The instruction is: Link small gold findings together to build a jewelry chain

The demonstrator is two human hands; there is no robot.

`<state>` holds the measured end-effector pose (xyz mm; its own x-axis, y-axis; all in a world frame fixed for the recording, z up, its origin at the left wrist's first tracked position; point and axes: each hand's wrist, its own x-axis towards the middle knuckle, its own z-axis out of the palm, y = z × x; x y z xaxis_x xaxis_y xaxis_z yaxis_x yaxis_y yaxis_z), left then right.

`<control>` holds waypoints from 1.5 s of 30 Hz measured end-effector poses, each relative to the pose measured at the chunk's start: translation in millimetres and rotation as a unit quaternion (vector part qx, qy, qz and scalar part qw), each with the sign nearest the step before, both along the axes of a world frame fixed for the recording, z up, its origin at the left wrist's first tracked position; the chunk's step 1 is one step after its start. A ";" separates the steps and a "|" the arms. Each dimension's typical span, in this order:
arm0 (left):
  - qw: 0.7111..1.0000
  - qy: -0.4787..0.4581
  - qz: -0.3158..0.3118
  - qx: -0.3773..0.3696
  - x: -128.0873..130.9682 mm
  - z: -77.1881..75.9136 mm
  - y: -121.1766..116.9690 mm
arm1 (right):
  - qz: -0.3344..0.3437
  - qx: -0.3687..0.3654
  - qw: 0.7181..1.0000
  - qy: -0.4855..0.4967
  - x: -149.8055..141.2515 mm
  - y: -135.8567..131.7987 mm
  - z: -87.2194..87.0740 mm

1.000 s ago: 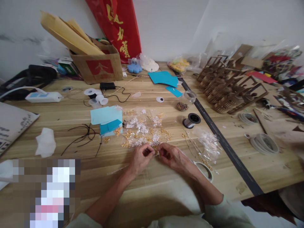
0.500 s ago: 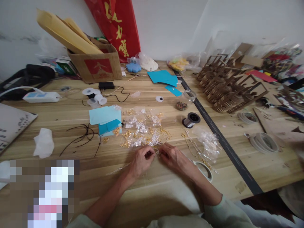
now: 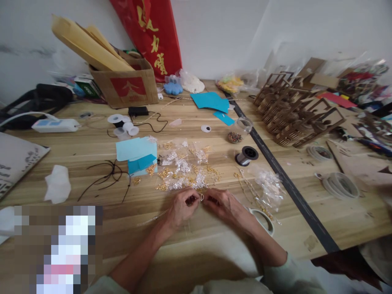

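Observation:
In the head view my left hand (image 3: pixel 183 205) is pinched at the edge of a small pale ring-like clasp (image 3: pixel 201 197). My right hand (image 3: pixel 226 206) has its fingers closed just right of the clasp, and what lies between them is hidden. Under my left wrist a thin silver chain (image 3: pixel 150 220) runs along the wooden table. Right beyond my fingertips lie small bags and piles of gold and silver beads and findings (image 3: pixel 183 166). A roll of white tape (image 3: pixel 266 222) sits beside my right forearm, near several finished-looking chains (image 3: pixel 254 192).
A wire spool (image 3: pixel 246 156) and a jar of beads (image 3: pixel 235 136) stand ahead to the right. Black cord (image 3: pixel 107 175) and blue paper (image 3: pixel 134 150) lie to the left. Wooden lattice models (image 3: pixel 294 114), clear plastic bags (image 3: pixel 271 185) and round containers (image 3: pixel 341 184) occupy the right side.
Both hands stay almost in place. The small clasp between them has turned slightly and shows a little more clearly. The whole view has shifted a few pixels.

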<state>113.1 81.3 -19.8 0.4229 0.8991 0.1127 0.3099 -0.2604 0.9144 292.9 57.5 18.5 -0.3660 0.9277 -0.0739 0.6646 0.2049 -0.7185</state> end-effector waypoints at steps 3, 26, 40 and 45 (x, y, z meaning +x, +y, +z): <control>0.998 -0.051 0.006 -0.048 0.0 -0.4 1.5 | -0.010 -0.005 1.000 -0.010 -0.7 -0.2 -1.2; 0.963 -0.165 0.058 -0.203 1.7 8.7 3.0 | 0.007 0.025 1.000 0.005 0.6 0.1 1.6; 0.953 -0.200 0.072 -0.215 2.2 6.8 3.1 | -0.008 0.018 1.000 -0.001 -0.3 0.4 -0.7; 0.965 -0.179 0.066 -0.179 0.3 5.4 3.8 | -0.012 0.018 1.000 0.009 0.3 0.5 -2.3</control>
